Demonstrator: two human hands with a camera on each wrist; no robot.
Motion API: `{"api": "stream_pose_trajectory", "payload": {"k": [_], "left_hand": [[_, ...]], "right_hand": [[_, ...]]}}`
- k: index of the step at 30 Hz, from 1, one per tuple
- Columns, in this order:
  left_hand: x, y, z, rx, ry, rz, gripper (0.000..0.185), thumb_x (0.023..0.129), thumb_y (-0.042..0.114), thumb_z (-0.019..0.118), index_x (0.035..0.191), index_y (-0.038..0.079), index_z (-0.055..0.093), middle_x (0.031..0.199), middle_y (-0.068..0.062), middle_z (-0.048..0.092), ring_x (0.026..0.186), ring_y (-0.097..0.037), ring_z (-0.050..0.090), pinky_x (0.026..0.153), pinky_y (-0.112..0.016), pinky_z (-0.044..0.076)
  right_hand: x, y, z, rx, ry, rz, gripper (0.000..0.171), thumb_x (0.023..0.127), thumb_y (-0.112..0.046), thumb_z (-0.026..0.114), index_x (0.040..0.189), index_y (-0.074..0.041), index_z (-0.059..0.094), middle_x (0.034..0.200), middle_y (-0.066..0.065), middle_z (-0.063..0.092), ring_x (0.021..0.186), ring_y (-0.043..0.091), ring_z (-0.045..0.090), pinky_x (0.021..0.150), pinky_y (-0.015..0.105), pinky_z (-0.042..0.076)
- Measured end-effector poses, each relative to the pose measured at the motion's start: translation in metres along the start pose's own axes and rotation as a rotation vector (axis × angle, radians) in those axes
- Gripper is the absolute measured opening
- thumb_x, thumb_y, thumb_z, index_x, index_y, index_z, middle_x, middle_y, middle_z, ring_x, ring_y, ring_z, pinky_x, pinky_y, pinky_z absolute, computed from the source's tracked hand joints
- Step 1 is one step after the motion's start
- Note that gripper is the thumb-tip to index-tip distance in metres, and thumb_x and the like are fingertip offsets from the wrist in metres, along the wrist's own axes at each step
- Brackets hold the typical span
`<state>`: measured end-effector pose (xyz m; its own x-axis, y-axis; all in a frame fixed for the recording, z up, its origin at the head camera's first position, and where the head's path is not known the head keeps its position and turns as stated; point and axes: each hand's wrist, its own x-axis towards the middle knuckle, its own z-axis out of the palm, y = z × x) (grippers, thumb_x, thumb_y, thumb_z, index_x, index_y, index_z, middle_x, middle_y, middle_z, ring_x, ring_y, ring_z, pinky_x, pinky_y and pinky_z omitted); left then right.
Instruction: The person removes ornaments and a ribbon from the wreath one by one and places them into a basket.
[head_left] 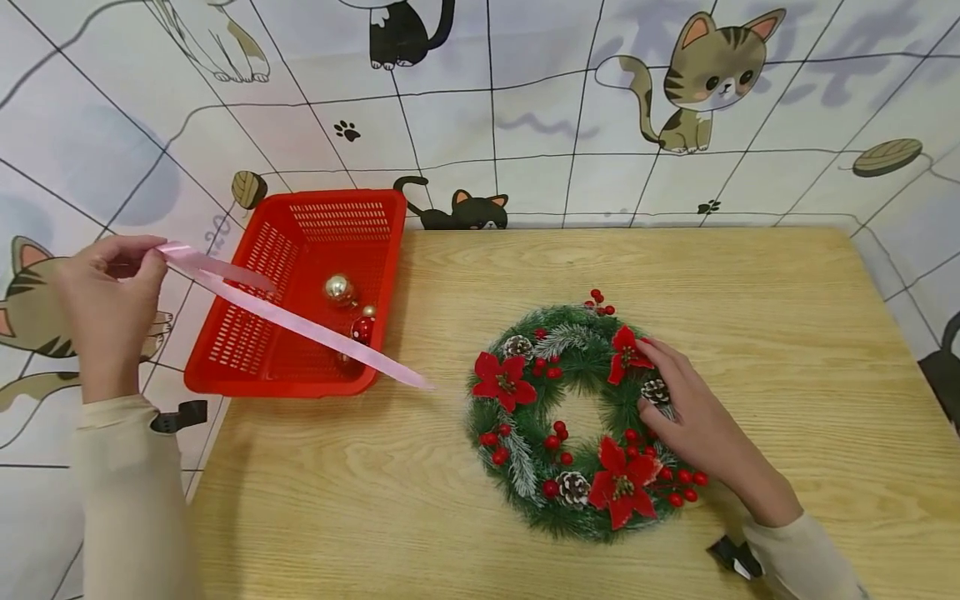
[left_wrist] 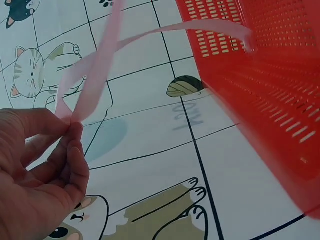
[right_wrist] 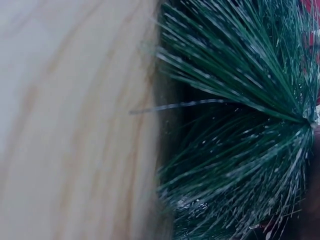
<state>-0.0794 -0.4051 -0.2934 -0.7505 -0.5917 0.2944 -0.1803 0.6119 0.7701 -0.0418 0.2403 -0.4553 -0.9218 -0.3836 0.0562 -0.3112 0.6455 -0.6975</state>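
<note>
two hands work over a pale wooden table (head_left: 750, 333) that stands against a cat-print cloth backdrop (head_left: 562, 100). largest of the things on the table is a red plastic basket (head_left: 255, 367) at the left edge, slotted along its walls, with a silver bauble (head_left: 339, 288) and a red bauble (head_left: 363, 329) lying inside. near the middle of the table lies a green wreath (head_left: 581, 358), flat on the wood, dressed with red poinsettia flowers (head_left: 502, 381), pine cones (head_left: 573, 487) and red berries (head_left: 678, 487). the right hand (head_left: 693, 412) rests on the wreath's right side, fingers curved loosely over the greenery beside a pine cone; whether it truly grips the wreath i cannot tell. the right wrist view shows only frosted needles (right_wrist: 240, 125) against the wood. the left hand (head_left: 108, 304), raised left of the basket and off the table, pinches a pink ribbon (head_left: 300, 325) between thumb and fingertips (left_wrist: 75, 135); the ribbon runs slanting across the basket, its free end reaching the table between basket and wreath.
</note>
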Motion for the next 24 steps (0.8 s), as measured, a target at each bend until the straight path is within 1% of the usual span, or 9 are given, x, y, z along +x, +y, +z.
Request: {"api": "stream_pose_trajectory", "payload": {"k": [3,7,10,13,15,18,21,23,24], "left_hand": [[0.003,-0.002,-0.001,0.093,0.052,0.018,0.033,0.108,0.03,0.067,0.132,0.012,0.081,0.109,0.012,0.069,0.092,-0.001,0.053,0.079,-0.009,0.047],[0.002,-0.004,0.004,0.227,0.096,0.086,0.038,0.11,0.031,0.06,0.134,0.009,0.079,0.118,0.0,0.071,0.095,0.003,0.047,0.084,-0.015,0.044],[-0.003,-0.009,0.011,0.267,0.079,0.151,0.038,0.11,0.03,0.059,0.134,0.008,0.079,0.126,-0.012,0.073,0.096,0.002,0.046,0.085,-0.017,0.043],[-0.009,-0.015,0.017,0.262,0.009,0.197,0.036,0.11,0.028,0.061,0.133,0.007,0.079,0.127,-0.015,0.075,0.098,-0.003,0.049,0.086,-0.018,0.044],[-0.013,-0.018,0.02,0.255,-0.059,0.214,0.035,0.109,0.026,0.064,0.133,0.006,0.079,0.126,-0.016,0.075,0.098,-0.007,0.052,0.085,-0.018,0.044],[-0.019,-0.021,0.023,0.238,-0.195,0.256,0.031,0.108,0.019,0.066,0.132,0.002,0.078,0.124,-0.019,0.075,0.098,-0.017,0.055,0.082,-0.016,0.044],[-0.024,-0.024,0.027,0.235,-0.348,0.277,0.027,0.107,0.012,0.068,0.129,0.0,0.077,0.12,-0.022,0.073,0.1,-0.028,0.057,0.077,-0.008,0.042],[-0.028,-0.026,0.03,0.236,-0.427,0.289,0.024,0.106,0.008,0.07,0.126,-0.002,0.077,0.119,-0.024,0.072,0.101,-0.033,0.059,0.074,-0.004,0.04],[-0.03,-0.028,0.031,0.239,-0.452,0.294,0.023,0.105,0.006,0.07,0.125,-0.003,0.077,0.118,-0.025,0.072,0.101,-0.036,0.06,0.074,-0.003,0.039]], "right_hand": [[0.001,0.0,0.0,-0.001,-0.004,-0.002,0.083,0.103,-0.015,0.068,0.175,-0.024,0.026,0.177,0.011,0.025,0.156,0.049,0.03,0.105,0.082,0.036],[0.0,0.0,0.001,0.001,-0.006,0.001,0.084,0.103,-0.014,0.068,0.175,-0.024,0.026,0.177,0.011,0.025,0.155,0.05,0.031,0.104,0.082,0.036],[0.0,-0.001,0.002,0.0,-0.006,0.005,0.084,0.103,-0.013,0.068,0.175,-0.024,0.026,0.177,0.012,0.025,0.154,0.051,0.032,0.103,0.083,0.036],[0.0,-0.002,0.002,-0.002,-0.005,0.005,0.084,0.103,-0.014,0.068,0.175,-0.024,0.026,0.176,0.013,0.026,0.153,0.052,0.033,0.102,0.084,0.035],[0.001,-0.003,0.002,-0.001,-0.005,0.008,0.084,0.103,-0.014,0.067,0.175,-0.025,0.025,0.176,0.013,0.026,0.153,0.053,0.033,0.102,0.084,0.035],[0.001,-0.003,0.002,0.01,-0.003,0.011,0.085,0.103,-0.013,0.067,0.175,-0.025,0.025,0.177,0.014,0.025,0.153,0.054,0.033,0.102,0.085,0.034],[0.001,-0.004,0.002,0.02,-0.001,0.011,0.085,0.102,-0.012,0.066,0.175,-0.025,0.025,0.177,0.014,0.025,0.153,0.054,0.032,0.102,0.086,0.033],[0.001,-0.003,0.002,0.023,-0.002,0.008,0.085,0.102,-0.012,0.066,0.175,-0.024,0.025,0.177,0.015,0.025,0.154,0.054,0.031,0.103,0.086,0.032],[0.002,-0.003,0.003,0.023,-0.004,0.005,0.085,0.102,-0.012,0.066,0.175,-0.024,0.025,0.176,0.016,0.025,0.154,0.054,0.03,0.104,0.086,0.032]]}}
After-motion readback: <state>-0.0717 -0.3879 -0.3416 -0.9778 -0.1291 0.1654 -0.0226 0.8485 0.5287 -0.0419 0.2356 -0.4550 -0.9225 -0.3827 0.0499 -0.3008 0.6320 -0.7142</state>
